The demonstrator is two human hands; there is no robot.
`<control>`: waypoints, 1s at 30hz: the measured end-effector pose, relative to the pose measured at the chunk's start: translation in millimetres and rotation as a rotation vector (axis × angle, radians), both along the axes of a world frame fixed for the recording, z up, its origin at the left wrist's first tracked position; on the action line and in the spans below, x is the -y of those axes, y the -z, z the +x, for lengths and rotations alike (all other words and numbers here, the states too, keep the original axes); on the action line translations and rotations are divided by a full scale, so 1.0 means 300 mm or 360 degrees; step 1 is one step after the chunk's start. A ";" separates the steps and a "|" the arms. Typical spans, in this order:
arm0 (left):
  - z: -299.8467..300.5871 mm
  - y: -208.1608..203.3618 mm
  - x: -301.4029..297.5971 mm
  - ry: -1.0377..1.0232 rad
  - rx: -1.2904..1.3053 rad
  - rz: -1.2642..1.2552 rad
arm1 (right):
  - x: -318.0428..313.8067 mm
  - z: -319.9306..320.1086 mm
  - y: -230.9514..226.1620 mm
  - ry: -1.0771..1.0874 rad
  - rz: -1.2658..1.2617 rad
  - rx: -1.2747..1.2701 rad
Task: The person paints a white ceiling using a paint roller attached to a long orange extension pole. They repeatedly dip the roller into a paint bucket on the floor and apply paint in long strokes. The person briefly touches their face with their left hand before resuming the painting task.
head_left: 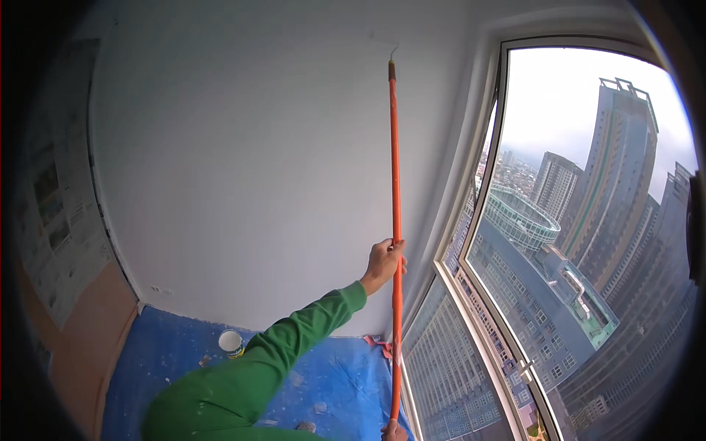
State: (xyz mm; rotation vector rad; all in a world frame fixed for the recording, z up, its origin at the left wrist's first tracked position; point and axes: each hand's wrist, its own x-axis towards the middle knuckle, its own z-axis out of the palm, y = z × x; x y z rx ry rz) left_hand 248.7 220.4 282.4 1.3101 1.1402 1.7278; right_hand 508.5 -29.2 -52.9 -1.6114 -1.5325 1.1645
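I have one view only, from the head camera, so nothing is shared with a second view. It looks forward and somewhat upward at the white wall (243,162), which fills the centre at close range. Right of the wall, the window (581,242) curves along the rim, towers beyond it. Below the wall, the blue floor sheet (176,353) shows. Left of the wall hang newspaper sheets (55,213).

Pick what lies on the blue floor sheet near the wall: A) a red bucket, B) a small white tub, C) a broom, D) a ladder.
B: a small white tub sits on the blue sheet by the wall, left of the green sleeve.
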 end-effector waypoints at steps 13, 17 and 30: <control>-0.054 -0.442 -0.132 -0.0099 -0.0142 0.0374 | -0.388 -0.240 -0.559 -0.0144 0.0399 -0.0411; -0.071 -0.568 -0.154 -0.0169 -0.0252 0.0442 | -0.383 -0.248 -0.761 -0.0177 0.0401 -0.0282; -0.079 -0.525 -0.136 -0.0251 -0.0201 0.0361 | -0.231 -0.189 -0.570 -0.0100 0.0354 -0.0099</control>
